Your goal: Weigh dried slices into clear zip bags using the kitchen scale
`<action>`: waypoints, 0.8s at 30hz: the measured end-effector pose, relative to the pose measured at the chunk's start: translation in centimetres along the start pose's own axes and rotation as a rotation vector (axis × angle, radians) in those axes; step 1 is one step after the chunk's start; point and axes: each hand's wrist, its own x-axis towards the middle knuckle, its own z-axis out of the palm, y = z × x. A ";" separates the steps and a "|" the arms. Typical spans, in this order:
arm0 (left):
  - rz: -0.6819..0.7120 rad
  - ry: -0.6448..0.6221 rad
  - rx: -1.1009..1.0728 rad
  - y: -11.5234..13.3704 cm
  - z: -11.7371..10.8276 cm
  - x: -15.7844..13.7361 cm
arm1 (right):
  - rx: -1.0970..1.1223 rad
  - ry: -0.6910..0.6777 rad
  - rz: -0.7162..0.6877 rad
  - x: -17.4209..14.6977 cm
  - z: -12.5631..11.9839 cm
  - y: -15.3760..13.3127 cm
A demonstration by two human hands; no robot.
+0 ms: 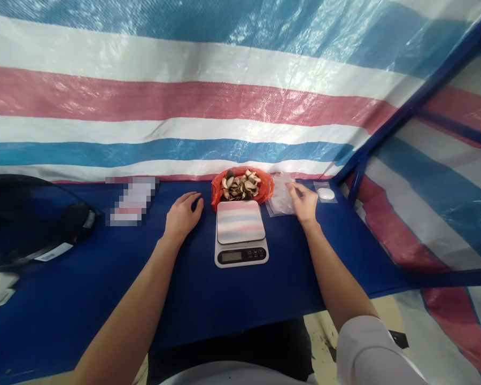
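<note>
Right hand (303, 202) is at the clear plastic bags (279, 199), right of the digital kitchen scale (241, 235), can't really tell if it's pinching; left hand (181, 216) is kinda loosely spread on the table (216, 305).

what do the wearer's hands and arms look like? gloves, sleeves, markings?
Left hand and right hand are both ungloved, with no watch, ring, cable or marking visible. Both forearms are bare. A loose, pale grey-white sleeve ends near the right elbow; the left sleeve isn't in view.
</note>
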 end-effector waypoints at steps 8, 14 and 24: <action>0.013 0.105 -0.476 4.0 -1.9 -0.1 | 0.576 0.017 0.131 -1.1 0.4 -6.0; -0.030 -0.101 -0.763 7.9 -0.9 -0.4 | 0.922 -0.124 0.373 -2.9 3.2 -9.8; -0.322 -0.261 -1.176 7.7 0.3 -1.6 | 1.141 -0.267 0.473 -4.4 5.2 -10.7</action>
